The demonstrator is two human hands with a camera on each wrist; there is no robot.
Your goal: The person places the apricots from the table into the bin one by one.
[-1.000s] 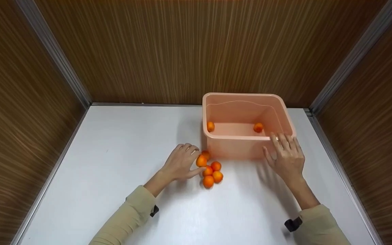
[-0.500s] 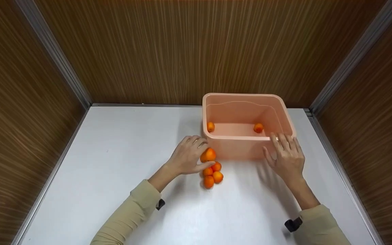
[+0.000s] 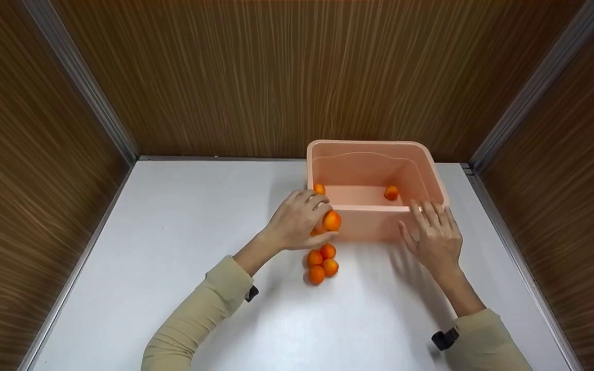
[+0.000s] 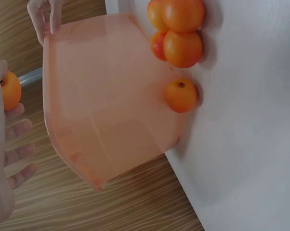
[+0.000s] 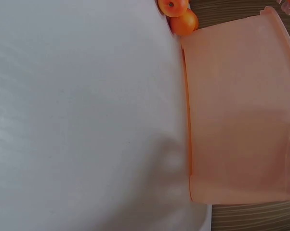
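Observation:
My left hand (image 3: 313, 220) pinches one small orange (image 3: 332, 220) between thumb and fingers, lifted just in front of the pink plastic tub's (image 3: 374, 146) near-left corner. The same orange (image 4: 10, 90) shows at the fingertips in the left wrist view. Two oranges lie inside the tub, one at the left wall (image 3: 319, 188) and one further right (image 3: 391, 192). Several more oranges (image 3: 323, 262) sit clustered on the white table below the left hand. My right hand (image 3: 433, 232) rests with straight fingers against the tub's near-right corner.
The white table (image 3: 173, 247) is walled by wood panels on three sides, with metal trim at the corners. The tub (image 5: 241, 110) stands at the back right against the wall. One orange (image 4: 181, 95) lies right by the tub's front wall.
My left hand picked one orange out of the cluster and lifted it up and right toward the tub's rim. The right hand and the tub stayed put.

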